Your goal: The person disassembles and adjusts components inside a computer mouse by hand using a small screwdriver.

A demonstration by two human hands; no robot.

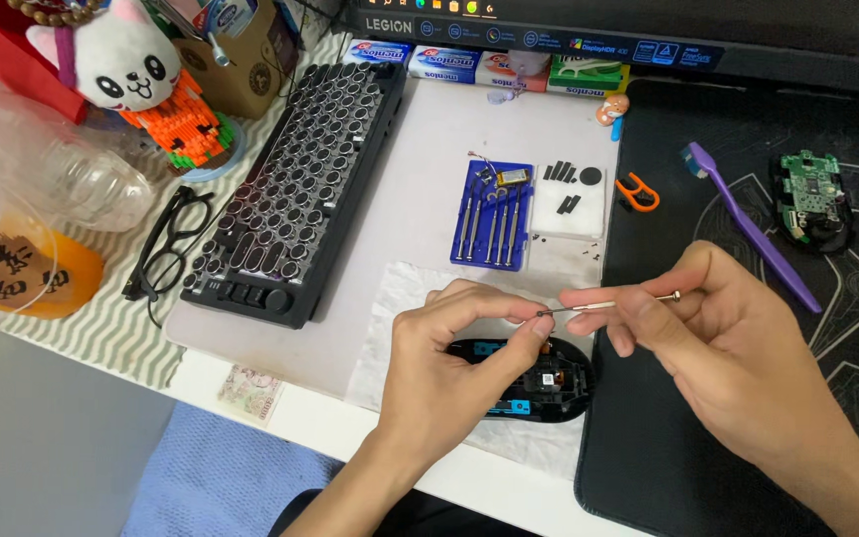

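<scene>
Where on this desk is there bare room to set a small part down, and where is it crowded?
Free: the pale mat between the keyboard and the blue screwdriver tray; also the black pad above the orange tool. Crowded: around the opened mouse under the left hand and right hand, which holds a thin screwdriver.

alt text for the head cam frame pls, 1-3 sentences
Two bare hands hold a thin precision screwdriver level above an opened black computer mouse on a white tissue: the right hand grips the shaft, the left hand pinches its tip. Behind lie a blue screwdriver tray, a black round-key keyboard, a purple toothbrush and a green circuit board.
</scene>
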